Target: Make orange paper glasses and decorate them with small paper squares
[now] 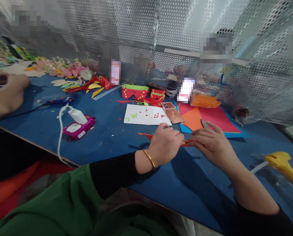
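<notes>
While left hand (166,143) and right hand (214,143) pinch orange paper (147,135), brighter phone screen (186,90) blurred, writing unreadable.

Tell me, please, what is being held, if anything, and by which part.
The left hand and right hand hold orange paper, right fingers at its right end. A grey object shows beside them; its hold is unclear.

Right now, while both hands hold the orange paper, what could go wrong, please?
The orange paper might crease or tear between the left hand and right hand. The loose green bits and red bits on the white sheet could scatter if brushed. The white cord near the green sleeve might snag and drag the purple socket block.
</notes>
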Demonstrator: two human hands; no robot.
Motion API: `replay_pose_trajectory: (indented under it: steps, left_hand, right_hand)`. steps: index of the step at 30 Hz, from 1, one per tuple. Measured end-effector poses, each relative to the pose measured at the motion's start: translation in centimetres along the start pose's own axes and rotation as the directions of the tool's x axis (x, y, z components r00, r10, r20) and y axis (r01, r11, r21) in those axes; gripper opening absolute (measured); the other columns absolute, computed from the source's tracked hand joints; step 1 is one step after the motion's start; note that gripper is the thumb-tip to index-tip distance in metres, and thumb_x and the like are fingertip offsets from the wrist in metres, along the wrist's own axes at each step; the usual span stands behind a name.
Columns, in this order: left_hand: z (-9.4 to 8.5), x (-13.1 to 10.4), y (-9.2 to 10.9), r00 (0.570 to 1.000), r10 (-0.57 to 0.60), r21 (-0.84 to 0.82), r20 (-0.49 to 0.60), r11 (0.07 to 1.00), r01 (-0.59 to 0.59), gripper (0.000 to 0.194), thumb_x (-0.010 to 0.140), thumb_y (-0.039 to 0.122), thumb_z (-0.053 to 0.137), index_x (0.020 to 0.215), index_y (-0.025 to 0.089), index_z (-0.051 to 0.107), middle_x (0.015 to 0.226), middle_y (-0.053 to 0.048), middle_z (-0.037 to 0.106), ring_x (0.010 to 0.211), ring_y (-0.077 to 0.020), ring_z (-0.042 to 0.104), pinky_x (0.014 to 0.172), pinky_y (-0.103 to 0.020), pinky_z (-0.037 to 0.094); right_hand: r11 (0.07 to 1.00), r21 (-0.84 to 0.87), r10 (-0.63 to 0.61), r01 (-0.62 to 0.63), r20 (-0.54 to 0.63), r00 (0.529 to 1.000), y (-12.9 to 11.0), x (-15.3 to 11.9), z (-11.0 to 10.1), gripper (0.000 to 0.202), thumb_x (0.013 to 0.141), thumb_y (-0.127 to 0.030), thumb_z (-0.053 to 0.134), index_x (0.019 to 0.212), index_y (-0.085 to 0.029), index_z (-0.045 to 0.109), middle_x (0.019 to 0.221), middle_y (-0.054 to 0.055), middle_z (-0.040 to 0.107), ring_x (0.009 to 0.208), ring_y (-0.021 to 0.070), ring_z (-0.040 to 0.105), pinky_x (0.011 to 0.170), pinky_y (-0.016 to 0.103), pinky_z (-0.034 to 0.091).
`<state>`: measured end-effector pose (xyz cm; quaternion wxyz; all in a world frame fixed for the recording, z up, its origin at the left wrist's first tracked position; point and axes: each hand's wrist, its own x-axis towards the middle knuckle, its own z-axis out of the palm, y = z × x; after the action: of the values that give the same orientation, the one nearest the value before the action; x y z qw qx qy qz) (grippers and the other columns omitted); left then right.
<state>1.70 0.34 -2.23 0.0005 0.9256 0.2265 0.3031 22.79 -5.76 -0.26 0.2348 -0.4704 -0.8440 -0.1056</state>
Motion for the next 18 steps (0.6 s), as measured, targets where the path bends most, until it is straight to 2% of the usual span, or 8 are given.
replay_pose_trajectory:
  steps: [5,10,15,18]
  left_hand:
    - [-0.1,-0.1,-0.1,0.998,-0.039,-0.005,0.04,0.999,0.039,0.021,0.1,0.028,0.055,0.087,0.018,0.068,0.081,-0.001,0.073,0.078,-0.0194,0.063,0.089,-0.04,0.036]
    - [-0.4,-0.1,-0.3,0.996,-0.061,0.001,0.068,0.998,0.061,0.022,0.1,0.026,0.053,0.086,0.018,0.067,0.081,-0.001,0.071,0.078,-0.0192,0.062,0.089,-0.039,0.036]
    - [-0.5,-0.1,-0.5,0.998,-0.056,-0.009,0.035,0.998,0.057,0.023,0.101,0.027,0.052,0.086,0.018,0.068,0.079,0.0,0.07,0.077,-0.0182,0.06,0.087,-0.039,0.036]
    - [-0.6,-0.2,-0.8,0.998,-0.069,0.004,0.004,0.998,0.069,0.025,0.101,0.024,0.051,0.083,0.018,0.067,0.076,0.0,0.068,0.075,-0.0173,0.06,0.085,-0.038,0.037]
  right_hand:
    - [1.0,0.01,0.01,-0.01,0.001,1.0,3.0,-1.4,-0.2,0.029,0.102,-0.042,0.048,0.091,-0.028,0.071,0.088,-0.001,0.076,0.089,0.0201,0.071,0.112,0.047,0.032]
    - [0.994,-0.005,0.109,-0.109,0.049,0.993,4.8,-2.5,-1.0,0.034,0.102,-0.046,0.045,0.089,-0.031,0.072,0.093,0.001,0.077,0.095,0.0242,0.072,0.112,0.05,0.032]
    - [0.98,-0.034,0.198,-0.197,0.028,0.98,6.6,-4.1,-2.2,0.032,0.099,-0.052,0.047,0.091,-0.034,0.073,0.093,0.001,0.077,0.094,0.0267,0.073,0.113,0.052,0.035]
    - [0.967,-0.151,0.202,-0.204,-0.026,0.979,8.4,-6.2,-3.4,0.035,0.098,-0.056,0.045,0.091,-0.034,0.072,0.093,0.0,0.077,0.092,0.0265,0.072,0.11,0.052,0.04]
